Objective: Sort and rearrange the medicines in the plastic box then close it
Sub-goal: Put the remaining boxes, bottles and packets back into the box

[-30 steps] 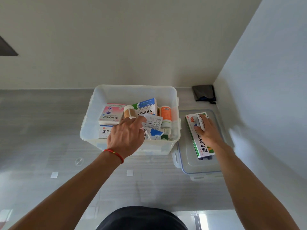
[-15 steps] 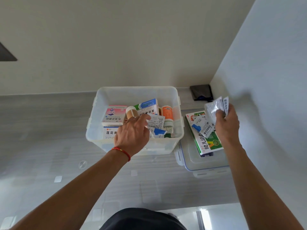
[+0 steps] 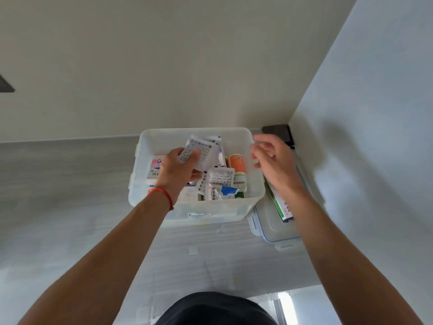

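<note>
A translucent plastic box (image 3: 254,195) stands on the grey counter, filled with medicine boxes, white sachets (image 3: 221,178) and an orange bottle (image 3: 236,163). My left hand (image 3: 178,170) is inside the box, closed on a bundle of white sachets (image 3: 201,151) lifted above the rest. A pink medicine box (image 3: 154,167) lies at the box's left, partly hidden by that hand. My right hand (image 3: 274,160) hovers over the box's right rim, fingers apart and holding nothing. The box's lid (image 3: 278,228) lies to the right, with a green and white medicine box (image 3: 282,205) on it.
A dark small object (image 3: 278,132) sits in the back corner by the right wall. The wall runs close along the lid's right side. Grey counter extends to the left and in front of the box.
The sachets that my right hand lifted off the lid are now in my left hand above the box. My right hand has moved left to the box's rim and is empty.
</note>
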